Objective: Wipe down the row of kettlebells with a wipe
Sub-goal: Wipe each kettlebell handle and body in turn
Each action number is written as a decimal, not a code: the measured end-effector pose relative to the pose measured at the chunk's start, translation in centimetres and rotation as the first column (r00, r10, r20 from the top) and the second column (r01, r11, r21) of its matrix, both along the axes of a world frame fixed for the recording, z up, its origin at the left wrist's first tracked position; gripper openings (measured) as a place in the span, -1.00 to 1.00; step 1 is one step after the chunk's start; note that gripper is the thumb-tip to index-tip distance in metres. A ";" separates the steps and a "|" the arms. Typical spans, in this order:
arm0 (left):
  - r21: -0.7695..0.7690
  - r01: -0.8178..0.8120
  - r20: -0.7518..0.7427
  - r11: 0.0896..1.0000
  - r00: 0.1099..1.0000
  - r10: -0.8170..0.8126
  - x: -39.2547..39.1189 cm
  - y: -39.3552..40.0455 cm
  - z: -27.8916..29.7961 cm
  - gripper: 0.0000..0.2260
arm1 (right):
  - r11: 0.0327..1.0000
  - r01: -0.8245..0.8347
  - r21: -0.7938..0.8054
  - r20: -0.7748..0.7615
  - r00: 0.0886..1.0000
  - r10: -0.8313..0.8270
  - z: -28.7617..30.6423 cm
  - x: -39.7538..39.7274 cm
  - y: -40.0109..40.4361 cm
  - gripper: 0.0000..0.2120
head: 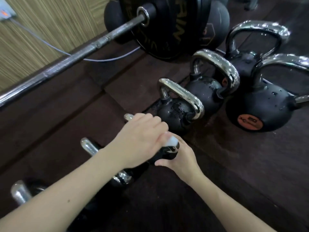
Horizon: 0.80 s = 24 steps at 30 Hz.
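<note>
The white wipe (170,141) is being pressed onto the top of a small black kettlebell (164,154) low in the row, pinched under the left hand (142,139), whose grip is closing down over both the wipe and the chrome handle. The right hand (180,158) is cupping the bell's round side from the right, its grip wrapping the body to steady it. This looks like the wiping of one bell in mid-row. The next move probably calls for sliding the wipe around the rounded body and along the handle, then shifting to the neighbour.

Just beyond, three more kettlebells are standing upright on the dark floor (234,164), the nearest (177,113) almost touching the hands. Their bodies are matte black and bulbous, beaded with droplets, and their looped handles are shining chrome. A fourth (260,106) to the right is showing an orange round label. Nearer the person, two more chrome handles are poking out behind the left forearm. A knurled steel barbell (83,52) with a black plate is lying along the wood-grain wall.
</note>
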<state>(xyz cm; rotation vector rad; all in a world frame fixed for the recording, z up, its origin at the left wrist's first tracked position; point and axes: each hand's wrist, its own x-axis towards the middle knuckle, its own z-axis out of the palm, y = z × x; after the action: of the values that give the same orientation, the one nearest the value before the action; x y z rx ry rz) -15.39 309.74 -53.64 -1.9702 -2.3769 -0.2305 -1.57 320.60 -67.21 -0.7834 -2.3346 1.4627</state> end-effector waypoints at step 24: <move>0.028 -0.219 -0.137 0.975 0.966 0.221 -4.9 -0.5 -0.3 -0.62 | 0.999 -0.025 -0.029 -0.015 1.000 0.025 -0.6 -0.3 0.8 0.00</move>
<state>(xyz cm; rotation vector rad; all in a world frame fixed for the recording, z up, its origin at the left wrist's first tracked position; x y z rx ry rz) -20.33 309.28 -53.96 -1.6386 -2.4684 -0.0941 -1.87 321.37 -67.86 -0.7509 -2.3254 1.5110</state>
